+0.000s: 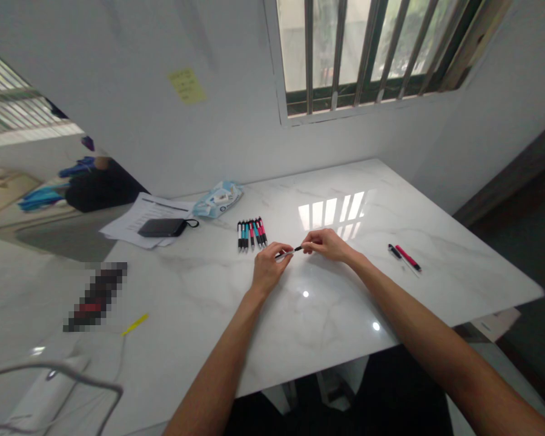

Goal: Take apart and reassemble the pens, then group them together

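Note:
My left hand (271,266) is closed around a slim pen piece (287,254) with a pale, silvery barrel, over the middle of the marble-patterned table. My right hand (327,244) pinches the black end (298,248) of the same pen from the other side, fingertips together. Whether the two parts are joined I cannot tell. Just beyond my left hand lies a row of several pens (252,233) in white, teal and red, with black grips. To the right of my right hand are a red pen barrel (407,257), a black pen part (394,251) and a thin refill (411,268).
Paper sheets (131,224) carry a black case (162,227) with a strap. Beside them is a blue-white plastic packet (218,198). At left are a pixelated object (95,298), a yellow strip (135,324) and a grey metal bar (68,368). A barred window (363,54) is above.

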Motion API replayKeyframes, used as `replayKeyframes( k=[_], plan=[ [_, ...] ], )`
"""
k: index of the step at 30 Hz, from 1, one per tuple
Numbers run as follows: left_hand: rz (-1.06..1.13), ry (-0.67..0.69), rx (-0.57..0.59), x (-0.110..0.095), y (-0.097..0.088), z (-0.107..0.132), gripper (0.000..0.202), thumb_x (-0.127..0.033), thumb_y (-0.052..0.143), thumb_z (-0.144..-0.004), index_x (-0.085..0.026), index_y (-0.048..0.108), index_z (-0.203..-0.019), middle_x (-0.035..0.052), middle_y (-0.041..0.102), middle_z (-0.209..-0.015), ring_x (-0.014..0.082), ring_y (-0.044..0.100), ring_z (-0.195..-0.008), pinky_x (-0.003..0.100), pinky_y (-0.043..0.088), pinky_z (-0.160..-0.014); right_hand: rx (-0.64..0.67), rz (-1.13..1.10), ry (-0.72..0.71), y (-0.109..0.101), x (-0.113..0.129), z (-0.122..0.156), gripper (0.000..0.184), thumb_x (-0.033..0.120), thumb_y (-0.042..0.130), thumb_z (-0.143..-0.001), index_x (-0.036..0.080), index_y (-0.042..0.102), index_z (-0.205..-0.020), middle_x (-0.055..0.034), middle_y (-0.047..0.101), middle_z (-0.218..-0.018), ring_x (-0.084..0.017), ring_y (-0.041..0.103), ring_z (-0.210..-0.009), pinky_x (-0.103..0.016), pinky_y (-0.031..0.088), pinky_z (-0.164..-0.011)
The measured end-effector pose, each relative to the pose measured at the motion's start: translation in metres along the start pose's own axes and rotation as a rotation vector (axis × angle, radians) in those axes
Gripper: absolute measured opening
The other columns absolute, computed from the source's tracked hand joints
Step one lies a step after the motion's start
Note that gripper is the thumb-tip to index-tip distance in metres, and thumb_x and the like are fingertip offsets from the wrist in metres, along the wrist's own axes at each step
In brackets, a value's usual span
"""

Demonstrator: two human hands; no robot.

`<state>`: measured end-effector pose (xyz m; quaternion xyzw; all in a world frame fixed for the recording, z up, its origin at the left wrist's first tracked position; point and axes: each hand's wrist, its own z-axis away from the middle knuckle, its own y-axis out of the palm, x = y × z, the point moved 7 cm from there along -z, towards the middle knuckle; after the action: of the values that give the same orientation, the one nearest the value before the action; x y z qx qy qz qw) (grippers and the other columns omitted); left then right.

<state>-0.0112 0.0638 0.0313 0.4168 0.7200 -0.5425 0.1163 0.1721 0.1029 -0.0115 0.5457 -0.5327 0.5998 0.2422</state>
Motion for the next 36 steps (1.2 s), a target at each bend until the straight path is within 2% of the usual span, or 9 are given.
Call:
replayKeyframes(
  k=[3,5,11,14,16,20,29,33,36],
  plan=[
    [0.010,0.016,0.014,-0.001,0.002,0.000,0.007,-0.024,0.070,-0.088,-0.024,0.074,-0.094,0.0028,0.076,-0.094,0.0199,0.069,-0.084,0.034,0.053,-0.084,-0.001,0.146,0.022,-0.002,0.005,0.001,0.045,0.049,0.057,-0.097,0.018,0.074,-0.071,-0.0020,0.069,-0.060,-0.013,0.057,-0.055,-0.025,0.041,-0.060],
    [0.012,0.012,0.019,0.000,0.003,0.000,0.008,-0.025,0.070,-0.088,-0.024,0.074,-0.096,0.0033,0.076,-0.096,0.0203,0.069,-0.085,0.034,0.054,-0.085,-0.005,0.191,0.029,-0.005,0.008,0.002,0.047,0.051,0.054,-0.099,0.018,0.075,-0.072,-0.0008,0.066,-0.056,-0.012,0.054,-0.052,-0.026,0.039,-0.059],
    [0.020,-0.009,-0.018,0.005,0.000,0.000,0.015,-0.025,0.071,-0.088,-0.024,0.074,-0.103,0.0029,0.076,-0.099,0.0196,0.069,-0.085,0.034,0.054,-0.085,-0.017,0.072,-0.051,-0.012,0.012,0.003,0.033,0.047,0.072,-0.086,0.021,0.072,-0.105,0.0016,0.067,-0.071,-0.014,0.058,-0.063,-0.025,0.042,-0.061],
    [0.026,0.003,-0.024,0.005,-0.001,0.000,0.016,-0.023,0.071,-0.087,-0.025,0.074,-0.104,0.0021,0.075,-0.098,0.0189,0.069,-0.085,0.033,0.054,-0.086,-0.001,0.069,-0.063,-0.012,0.009,0.002,0.028,0.047,0.070,-0.087,0.019,0.073,-0.089,-0.0003,0.068,-0.072,-0.014,0.058,-0.064,-0.025,0.044,-0.063],
    [0.034,0.007,-0.018,0.005,0.001,0.000,0.018,-0.022,0.072,-0.087,-0.025,0.074,-0.105,0.0019,0.075,-0.097,0.0186,0.069,-0.084,0.033,0.054,-0.086,0.001,0.118,-0.031,-0.011,0.004,0.002,0.036,0.051,0.065,-0.091,0.018,0.073,-0.078,-0.0004,0.065,-0.065,-0.013,0.054,-0.058,-0.025,0.041,-0.059],
    [0.032,0.000,-0.009,0.006,0.004,0.000,0.020,-0.022,0.072,-0.086,-0.025,0.074,-0.106,0.0025,0.075,-0.097,0.0191,0.070,-0.084,0.034,0.055,-0.086,-0.012,0.105,-0.036,-0.010,0.004,0.003,0.035,0.053,0.069,-0.088,0.018,0.074,-0.087,0.0005,0.066,-0.066,-0.013,0.054,-0.059,-0.025,0.039,-0.058],
    [0.052,0.002,-0.002,0.002,0.003,0.000,0.020,-0.022,0.072,-0.087,-0.025,0.074,-0.106,0.0021,0.076,-0.097,0.0187,0.070,-0.083,0.033,0.055,-0.084,-0.048,0.156,-0.075,-0.010,0.011,0.003,0.037,0.054,0.066,-0.091,0.019,0.071,-0.078,-0.0002,0.064,-0.067,-0.014,0.054,-0.062,-0.027,0.042,-0.062],
    [0.042,0.005,0.010,0.001,0.004,0.002,0.017,-0.022,0.073,-0.087,-0.025,0.075,-0.104,0.0016,0.076,-0.097,0.0185,0.070,-0.083,0.033,0.055,-0.084,-0.037,0.181,-0.154,-0.009,0.018,0.003,0.026,0.047,0.076,-0.086,0.021,0.072,-0.083,-0.0021,0.069,-0.078,-0.017,0.059,-0.073,-0.029,0.045,-0.069],
    [0.037,0.004,0.015,0.001,0.004,0.004,0.013,-0.023,0.073,-0.088,-0.025,0.075,-0.100,0.0017,0.077,-0.098,0.0185,0.070,-0.083,0.033,0.055,-0.083,-0.048,0.250,-0.148,-0.010,0.019,0.005,0.032,0.047,0.071,-0.091,0.021,0.070,-0.072,-0.0025,0.066,-0.072,-0.017,0.056,-0.069,-0.030,0.043,-0.068]
  ],
)
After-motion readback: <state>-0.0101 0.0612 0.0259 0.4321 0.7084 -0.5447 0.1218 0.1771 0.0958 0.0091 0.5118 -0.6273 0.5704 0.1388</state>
